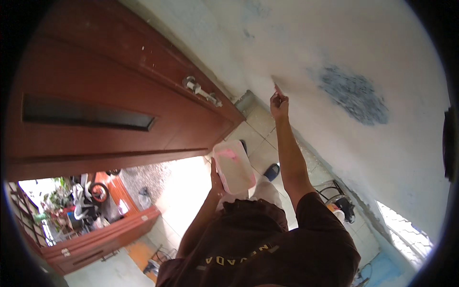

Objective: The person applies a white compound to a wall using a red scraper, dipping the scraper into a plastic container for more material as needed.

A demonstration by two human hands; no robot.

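My left hand [214,178] grips the side of a rectangular translucent plastic tub [221,171] in front of my body. Whitish material lies inside it, with a pink patch near its far end. With my arm stretched forward, my right hand [279,104] is closed around a small, thin, flat scraper [278,88]. The scraper's edge is at the pale wall [306,57], seemingly touching it. To the right of that hand, the wall has a rough dark grey-blue patch [354,95].
A reddish-brown door [95,71] with a metal handle [201,91] stands on the left. Beyond the doorway is a motorbike [86,201]. A dark slipper [272,171] shows on the tiled floor [258,124]. Cans and a metal frame [330,191] sit by the wall at right.
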